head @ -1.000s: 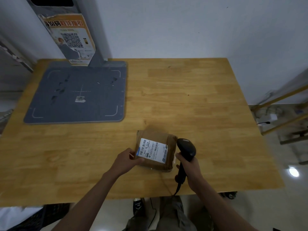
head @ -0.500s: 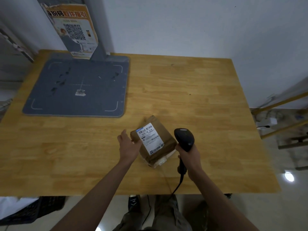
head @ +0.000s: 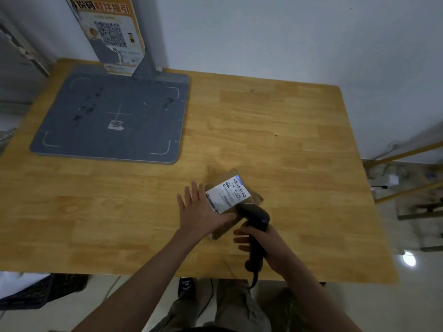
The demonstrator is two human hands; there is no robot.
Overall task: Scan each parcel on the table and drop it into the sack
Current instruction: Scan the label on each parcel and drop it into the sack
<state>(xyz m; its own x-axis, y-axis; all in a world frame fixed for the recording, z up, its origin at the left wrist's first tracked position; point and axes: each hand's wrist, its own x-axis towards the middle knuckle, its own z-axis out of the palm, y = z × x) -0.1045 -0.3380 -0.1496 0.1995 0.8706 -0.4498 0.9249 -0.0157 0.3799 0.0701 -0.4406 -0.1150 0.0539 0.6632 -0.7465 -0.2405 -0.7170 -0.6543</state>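
A brown paper parcel (head: pixel 254 198) with a white barcode label (head: pixel 227 195) lies on the wooden table (head: pixel 275 130), near its front edge. My left hand (head: pixel 201 209) lies flat with straight fingers against the parcel's left side, the thumb under the label's near edge. My right hand (head: pixel 261 240) grips the handle of a black barcode scanner (head: pixel 254 214). The scanner's head sits over the parcel's near right corner, just below the label. Its cable hangs off the table's front edge. No sack is clearly in view.
A grey scanning pad (head: pixel 112 116) with a post and a QR-code poster (head: pixel 110 34) occupies the table's back left. A dark crate (head: pixel 36 293) stands on the floor at lower left. Yellow-railed racking (head: pixel 405 168) is at the right. A white wall stands behind.
The parcel has been turned, so its label now runs toward the upper right. My left hand went from gripping its edge to lying flat beside it. The scanner head moved closer over the parcel.
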